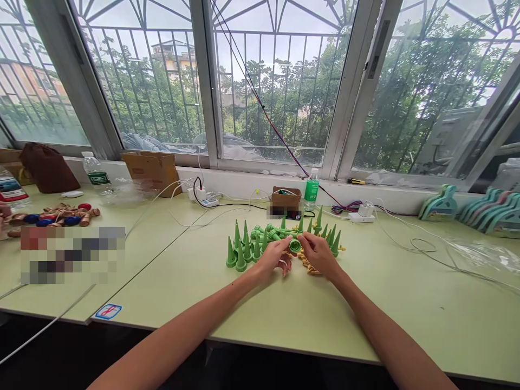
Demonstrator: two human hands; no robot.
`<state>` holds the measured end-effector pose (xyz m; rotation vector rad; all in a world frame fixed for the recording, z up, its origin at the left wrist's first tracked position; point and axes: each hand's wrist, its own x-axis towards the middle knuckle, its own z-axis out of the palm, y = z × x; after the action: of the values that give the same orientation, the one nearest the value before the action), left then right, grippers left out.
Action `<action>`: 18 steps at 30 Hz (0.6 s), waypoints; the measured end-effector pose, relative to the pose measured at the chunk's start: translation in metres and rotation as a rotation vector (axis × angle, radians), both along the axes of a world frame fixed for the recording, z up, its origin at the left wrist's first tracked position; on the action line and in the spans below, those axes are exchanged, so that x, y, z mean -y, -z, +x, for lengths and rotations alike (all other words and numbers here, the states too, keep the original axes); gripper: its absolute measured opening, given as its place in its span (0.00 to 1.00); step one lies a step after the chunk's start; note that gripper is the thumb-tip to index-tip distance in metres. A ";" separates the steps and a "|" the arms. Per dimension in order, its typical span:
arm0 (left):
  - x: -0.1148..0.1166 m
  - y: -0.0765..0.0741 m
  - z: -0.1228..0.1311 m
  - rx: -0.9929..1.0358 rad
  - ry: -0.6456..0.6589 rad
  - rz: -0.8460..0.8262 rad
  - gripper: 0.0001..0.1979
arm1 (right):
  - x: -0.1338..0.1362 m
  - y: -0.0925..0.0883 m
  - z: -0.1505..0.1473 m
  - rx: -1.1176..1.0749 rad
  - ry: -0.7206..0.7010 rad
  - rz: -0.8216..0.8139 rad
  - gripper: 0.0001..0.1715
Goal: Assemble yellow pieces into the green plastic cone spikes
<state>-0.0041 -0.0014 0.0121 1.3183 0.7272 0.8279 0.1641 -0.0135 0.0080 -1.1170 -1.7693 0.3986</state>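
My left hand (275, 256) and my right hand (319, 254) meet over the pale green table (227, 292). Both pinch one small green cone-shaped plastic piece (294, 245) between their fingertips. Several green cones (242, 250) stand upright just left of my left hand. More green cones (327, 232) stand behind my right hand, and other green pieces lie in a heap (271, 233) between them. A small pile of yellow plastic parts (307, 265) lies under my right hand.
A brown box (286, 199) and a green-labelled bottle (311, 189) stand by the window sill. Cables, a power strip (208, 202) and a white charger (363, 215) run along the back. A cardboard box (153, 170) and wooden toys (57, 214) sit at the left, teal foam shapes (487, 211) at the right.
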 end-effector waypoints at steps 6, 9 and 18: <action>-0.001 -0.002 -0.001 -0.010 0.018 0.094 0.23 | 0.000 0.001 0.001 0.018 -0.001 0.012 0.25; 0.001 -0.003 -0.001 -0.037 -0.006 0.175 0.22 | 0.000 0.001 0.001 0.038 0.012 0.015 0.26; 0.004 0.002 -0.001 -0.172 -0.155 0.465 0.19 | -0.002 0.001 0.000 0.071 0.035 0.009 0.28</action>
<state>-0.0053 -0.0053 0.0099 1.7812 0.8085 1.0598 0.1642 -0.0111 0.0069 -1.1666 -1.8090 0.3327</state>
